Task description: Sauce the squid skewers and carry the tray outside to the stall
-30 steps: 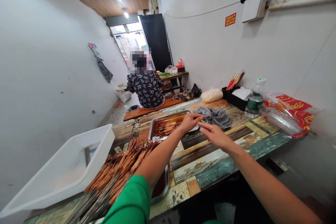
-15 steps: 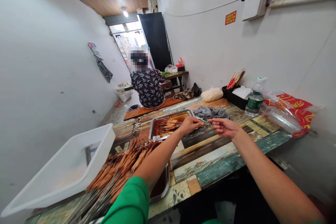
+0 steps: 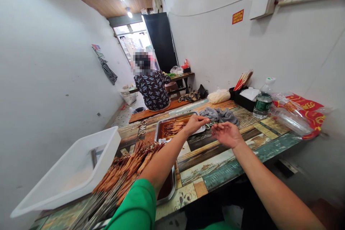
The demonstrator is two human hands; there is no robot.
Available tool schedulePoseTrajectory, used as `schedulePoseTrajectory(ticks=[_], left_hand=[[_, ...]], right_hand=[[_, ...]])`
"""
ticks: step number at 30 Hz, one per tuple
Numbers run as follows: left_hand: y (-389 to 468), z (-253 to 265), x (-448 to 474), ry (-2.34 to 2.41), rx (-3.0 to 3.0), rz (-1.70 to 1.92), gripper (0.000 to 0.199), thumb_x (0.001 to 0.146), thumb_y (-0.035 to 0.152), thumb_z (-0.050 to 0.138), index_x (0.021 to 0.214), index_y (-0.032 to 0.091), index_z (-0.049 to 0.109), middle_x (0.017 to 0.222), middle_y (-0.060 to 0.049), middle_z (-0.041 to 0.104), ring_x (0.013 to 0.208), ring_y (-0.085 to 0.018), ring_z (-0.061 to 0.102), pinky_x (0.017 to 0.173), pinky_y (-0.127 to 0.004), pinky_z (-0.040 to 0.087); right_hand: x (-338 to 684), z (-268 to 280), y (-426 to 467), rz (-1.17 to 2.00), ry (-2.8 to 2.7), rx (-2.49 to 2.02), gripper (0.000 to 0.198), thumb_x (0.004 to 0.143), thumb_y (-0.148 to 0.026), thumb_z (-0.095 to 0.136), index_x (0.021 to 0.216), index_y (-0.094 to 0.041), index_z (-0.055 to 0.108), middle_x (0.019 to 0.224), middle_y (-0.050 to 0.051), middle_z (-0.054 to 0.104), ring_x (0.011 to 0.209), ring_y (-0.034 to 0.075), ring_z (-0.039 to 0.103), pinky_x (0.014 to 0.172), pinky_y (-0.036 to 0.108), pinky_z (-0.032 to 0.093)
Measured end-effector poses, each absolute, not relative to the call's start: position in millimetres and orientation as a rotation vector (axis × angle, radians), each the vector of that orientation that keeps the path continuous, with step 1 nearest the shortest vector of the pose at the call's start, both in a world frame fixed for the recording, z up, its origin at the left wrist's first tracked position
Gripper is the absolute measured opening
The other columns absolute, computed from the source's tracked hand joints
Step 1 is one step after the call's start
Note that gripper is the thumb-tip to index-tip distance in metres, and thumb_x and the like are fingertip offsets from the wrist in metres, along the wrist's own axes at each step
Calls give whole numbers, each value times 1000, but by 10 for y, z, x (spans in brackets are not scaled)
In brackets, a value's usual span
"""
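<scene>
L hand [image 3: 194, 123] & R hand [image 3: 227, 133] over worktop [image 3: 215, 172], both pinching thin skewer [image 3: 212, 123] btwn them, beside metal tray [image 3: 161, 129]; grey cloth [image 3: 219, 114] just behind.

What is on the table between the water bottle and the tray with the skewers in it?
In the head view, a crumpled grey cloth lies on the table between the water bottle and the metal tray. The person's left hand reaches over the tray's near corner.
</scene>
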State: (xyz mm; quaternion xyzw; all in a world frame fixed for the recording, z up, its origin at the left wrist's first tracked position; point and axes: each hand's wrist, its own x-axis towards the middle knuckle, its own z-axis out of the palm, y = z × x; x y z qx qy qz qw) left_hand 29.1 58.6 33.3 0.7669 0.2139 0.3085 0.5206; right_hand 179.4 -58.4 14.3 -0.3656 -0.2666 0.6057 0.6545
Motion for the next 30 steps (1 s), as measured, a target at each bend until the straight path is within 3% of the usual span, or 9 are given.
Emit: schedulePoseTrajectory(ticks=[4,7,10,14,17,19,23,27,30], left_hand=[[592,316,315,541,1795,838,55,63,62,72,78,10,76,60,0,59,59,-10,47,58,-23,36],[594,326,294,531,1817,832,53,63,62,72,78,10,76,61,-1,61,59,-10,48,58,-23,37],[584,328,270,512,1873,815,52,65,61,72,78,10,77,62,-3,64,59,-11,50,59,-23,38],[591,271,309,524,1928,762,50,67,58,71,80,10,77,61,-4,65,57,-11,51,58,-23,39],[626,223,369,523,1904,739,47,64,57,73,77,11,77,64,-4,67,61,-13,55,62,-24,42],[650,227,379,483,1852,761,46,63,56,74,78,12,77,70,-6,69,68,-15,58,68,-26,44],[647,307,292,432,1817,695,48,68,55,71,89,12,77,67,-4,66,65,-13,55,66,-24,42],[576,352,215,510,1839,676,50,64,58,74,79,10,77,63,-4,64,59,-10,50,59,-23,38],[546,334,218,535,1842,734,51,60,59,76,76,11,77,63,-3,64,57,-9,48,56,-23,37]], right_hand=[[1824,230,-664,1364,-562,-675,22,77,-35,54,58,-23,51,59,2,46,80,21,55,82,41,50],[1784,312,-710,1389,-559,-598,30,86,-39,42,84,-23,67,65,2,48,70,18,49,75,38,49],[1790,477,-727,1435,-610,-634,46,92,-45,32,99,-20,70,70,3,49,64,17,44,63,34,45],[1746,654,-721,1171,-881,-1106,41,88,-54,46,87,-21,72,65,1,47,61,16,41,55,30,37],[1571,591,-724,907,-1026,-1290,23,73,-43,72,66,-21,69,64,1,47,67,18,43,62,30,37],[1428,448,-724,881,-1010,-1258,16,68,-35,77,66,-22,68,70,2,50,75,19,46,68,30,38],[1329,115,-669,975,-861,-1175,12,75,-33,68,73,-23,62,67,0,50,66,16,45,61,29,39],[1607,48,-575,1269,-741,-1025,7,75,-20,62,70,-20,57,57,-4,40,50,10,36,46,22,35],[1890,178,-556,1443,-687,-908,9,76,-11,55,80,-17,62,63,-1,49,48,8,36,37,16,29]])
